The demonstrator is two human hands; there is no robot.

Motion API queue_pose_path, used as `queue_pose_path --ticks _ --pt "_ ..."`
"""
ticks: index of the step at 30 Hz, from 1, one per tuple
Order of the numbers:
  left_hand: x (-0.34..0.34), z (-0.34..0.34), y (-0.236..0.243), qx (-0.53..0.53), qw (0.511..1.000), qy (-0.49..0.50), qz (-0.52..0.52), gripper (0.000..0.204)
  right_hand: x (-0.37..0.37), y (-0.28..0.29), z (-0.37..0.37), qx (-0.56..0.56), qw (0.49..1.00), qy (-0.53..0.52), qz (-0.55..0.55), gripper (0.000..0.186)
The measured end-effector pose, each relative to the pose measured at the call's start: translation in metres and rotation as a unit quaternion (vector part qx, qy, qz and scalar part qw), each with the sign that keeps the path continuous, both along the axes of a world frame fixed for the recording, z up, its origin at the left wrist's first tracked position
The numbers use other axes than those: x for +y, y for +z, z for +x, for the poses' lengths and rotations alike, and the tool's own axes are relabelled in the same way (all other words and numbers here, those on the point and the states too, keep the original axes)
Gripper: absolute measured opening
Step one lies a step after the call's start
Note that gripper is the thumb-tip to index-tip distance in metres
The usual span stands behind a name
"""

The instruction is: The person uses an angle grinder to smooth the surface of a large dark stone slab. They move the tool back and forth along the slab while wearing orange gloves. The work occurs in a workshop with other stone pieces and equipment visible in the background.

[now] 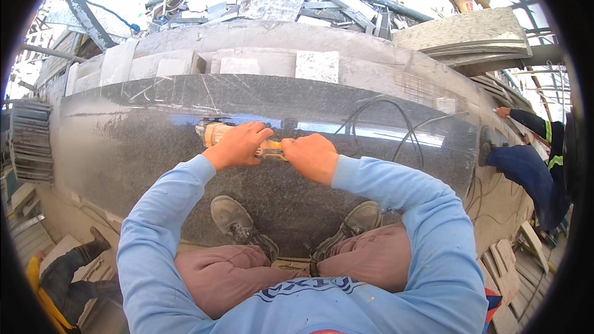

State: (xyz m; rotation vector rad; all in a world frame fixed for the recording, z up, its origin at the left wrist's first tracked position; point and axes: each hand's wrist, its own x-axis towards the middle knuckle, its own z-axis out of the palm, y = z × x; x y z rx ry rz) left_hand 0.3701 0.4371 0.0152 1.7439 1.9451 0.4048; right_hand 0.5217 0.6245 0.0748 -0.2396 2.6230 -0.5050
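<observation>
Both my hands grip a yellow angle grinder [271,150] lying across my front. My left hand [240,143] wraps round its body close to the metal head. Further right, my right hand [312,157] is closed on its rear end. The grinder's head points left and meets a dark speckled stone slab [322,201], beside a thin line that runs left over the surface. The disc itself is mostly hidden. Pale dust lies over the slab's left part, and a glossy band reflects light behind the grinder.
A black cord [405,125] loops over the slab's right half. My shoes [238,222] rest on the slab's near side. Pale blocks [317,66] line its far edge, with stone offcuts [346,9] heaped beyond. Other people are at the far right [532,167] and lower left [74,278].
</observation>
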Motion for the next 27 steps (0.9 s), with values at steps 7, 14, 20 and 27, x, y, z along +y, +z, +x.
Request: queue_pose_path --ticks 7,14,20,27 --pt "-0.015 -0.018 -0.013 0.011 1.000 0.014 -0.016 0.069 -0.015 -0.043 -0.018 0.070 0.997 0.013 -0.012 0.017" --pt "-0.003 -0.004 -0.002 0.007 1.000 0.004 0.005 0.068 0.001 -0.013 -0.001 0.049 0.998 0.013 -0.025 0.017" --pt "0.012 0.008 0.000 0.001 1.000 -0.005 -0.004 0.067 0.010 -0.004 0.010 0.002 1.000 0.010 0.015 0.017" --pt "-0.010 -0.017 -0.014 0.010 0.999 0.016 -0.046 0.068 -0.007 -0.036 -0.017 0.051 0.998 0.021 -0.012 0.016"
